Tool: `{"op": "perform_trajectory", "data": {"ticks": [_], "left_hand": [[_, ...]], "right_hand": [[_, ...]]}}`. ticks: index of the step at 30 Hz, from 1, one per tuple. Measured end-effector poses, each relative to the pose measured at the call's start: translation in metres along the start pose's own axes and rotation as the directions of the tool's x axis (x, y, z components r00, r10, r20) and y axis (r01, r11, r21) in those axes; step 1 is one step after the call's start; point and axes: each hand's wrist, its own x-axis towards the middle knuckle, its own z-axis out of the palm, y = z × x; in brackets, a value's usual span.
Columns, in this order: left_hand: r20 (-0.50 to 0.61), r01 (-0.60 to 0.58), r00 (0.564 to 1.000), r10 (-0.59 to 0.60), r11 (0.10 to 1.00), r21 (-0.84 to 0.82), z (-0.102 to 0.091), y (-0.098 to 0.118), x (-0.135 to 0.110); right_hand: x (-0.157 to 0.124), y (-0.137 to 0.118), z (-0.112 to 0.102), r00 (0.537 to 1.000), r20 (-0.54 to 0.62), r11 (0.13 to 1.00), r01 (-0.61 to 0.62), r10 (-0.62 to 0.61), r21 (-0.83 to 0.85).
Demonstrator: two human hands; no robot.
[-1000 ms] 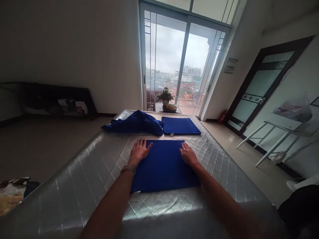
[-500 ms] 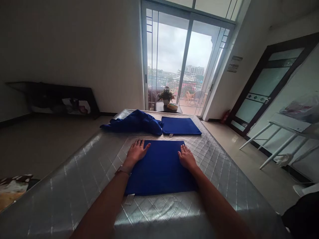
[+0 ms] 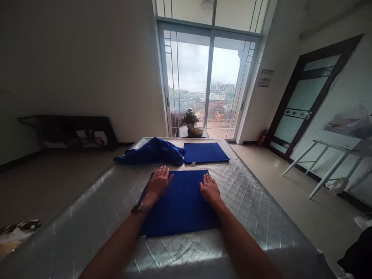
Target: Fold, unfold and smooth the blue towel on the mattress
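Note:
A flat blue rectangle of folded cloth (image 3: 183, 209) lies right in front of me on a silvery quilted mattress (image 3: 250, 224). On its upper left part rests my left hand (image 3: 159, 181), palm down with the fingers stretched out. My right hand (image 3: 209, 188) lies flat at the upper right edge of the same cloth, fingers extended. Neither hand grips anything. Beyond them, a second folded blue cloth (image 3: 206, 152) with a small white tag lies flat. To its left is a crumpled blue cloth (image 3: 152, 151) in a loose heap.
Past the mattress's far end, a small dark table (image 3: 181, 132) bears a potted plant (image 3: 190, 118) before sliding glass doors. A white-legged table (image 3: 334, 145) with a plastic bag stands at the right. A low dark cabinet (image 3: 75, 130) sits against the left wall.
The view has tilted up and shifted slightly. My left hand has moved inward from the cloth's left edge onto its surface. My right hand stays near the right edge.

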Motion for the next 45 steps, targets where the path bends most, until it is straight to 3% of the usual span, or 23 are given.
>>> {"op": "perform_trajectory", "data": {"ticks": [3,7,10,13,18,21,24,30,36,45], "left_hand": [[0.111,-0.141,0.981,0.162,0.975,-0.174,0.004,0.053,0.003],[0.150,-0.257,0.940,0.307,0.924,-0.283,0.016,0.127,0.001],[0.200,-0.232,0.936,0.290,0.934,-0.272,0.021,0.143,-0.004],[0.258,-0.177,0.936,0.240,0.954,-0.243,0.019,0.119,-0.010],[0.350,0.017,0.936,0.043,0.986,-0.167,0.005,0.042,-0.028],[0.361,0.114,0.930,-0.073,0.989,-0.093,-0.004,0.001,-0.047],[0.332,0.172,0.931,-0.151,0.984,-0.035,-0.011,-0.024,-0.062],[0.290,0.196,0.939,-0.182,0.980,-0.019,-0.012,-0.029,-0.070],[0.283,0.191,0.943,-0.176,0.981,-0.028,-0.015,-0.027,-0.070],[0.216,0.186,0.962,-0.170,0.981,-0.054,-0.007,-0.028,-0.072]], "right_hand": [[-0.001,0.001,0.000,1.000,-0.006,1.000,0.000,0.000,0.010],[-0.004,0.006,-0.001,0.999,0.020,0.999,0.044,-0.044,-0.019],[-0.004,0.008,0.000,0.997,0.031,0.997,0.067,-0.066,-0.024],[-0.002,0.006,0.001,0.999,0.005,0.999,0.045,-0.045,-0.008],[0.001,0.003,0.002,1.000,-0.010,1.000,0.013,-0.013,0.024],[0.001,0.003,0.001,1.000,0.003,1.000,0.006,-0.006,0.014],[0.001,0.004,0.000,1.000,0.012,1.000,0.005,-0.005,-0.011],[0.000,0.002,-0.002,1.000,-0.006,0.998,0.009,-0.009,-0.058],[-0.017,-0.009,-0.015,0.989,-0.119,0.986,0.073,-0.091,-0.151],[-0.076,-0.008,-0.006,0.998,0.049,0.996,0.044,-0.040,-0.077]]}}
